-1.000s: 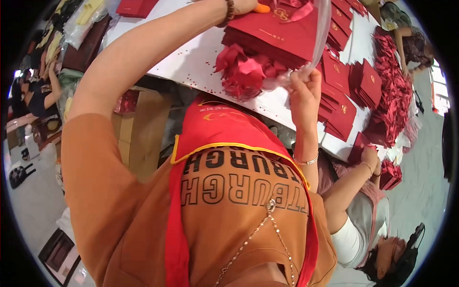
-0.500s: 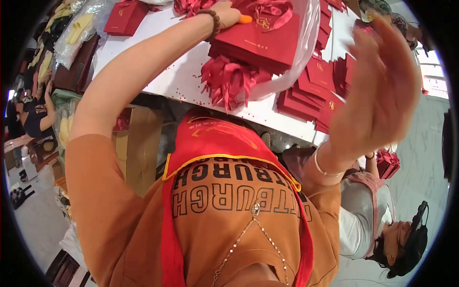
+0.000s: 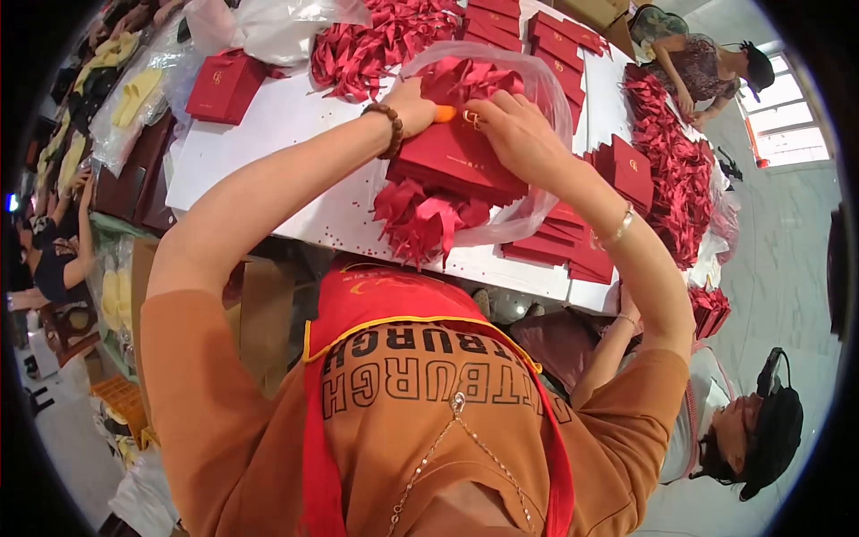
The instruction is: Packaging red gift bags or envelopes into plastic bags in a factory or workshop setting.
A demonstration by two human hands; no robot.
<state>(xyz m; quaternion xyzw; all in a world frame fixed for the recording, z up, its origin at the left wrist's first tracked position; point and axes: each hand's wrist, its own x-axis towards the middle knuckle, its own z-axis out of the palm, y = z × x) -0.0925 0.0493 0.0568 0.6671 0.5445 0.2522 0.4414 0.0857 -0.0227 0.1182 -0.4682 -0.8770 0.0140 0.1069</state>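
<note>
On the white table, a stack of dark red paper gift bags [image 3: 461, 166] lies in front of me, partly inside a clear plastic bag [image 3: 488, 234]. Red ribbon handles [image 3: 470, 79] bunch over its far side; another ribbon tangle [image 3: 425, 219] hangs at its near end. My left hand [image 3: 416, 109], with an orange cover on the thumb, is closed on the stack's left far edge. Opposite it, my right hand [image 3: 514, 134] curls its fingers over the stack's top beside the ribbons. Both sets of fingertips are partly hidden among ribbon and paper.
A loose red gift bag [image 3: 225, 88] stands at the left. Several flat red bags [image 3: 559, 237] overlap to the right, and a ribbon heap [image 3: 371, 45] lies farther back. Another person [image 3: 756, 434] sits close on my right; one more [image 3: 702, 72] is at the far right.
My right hand has swung in from the raised position at the right and come down on the stack. The left hand has stayed at the stack's left side.
</note>
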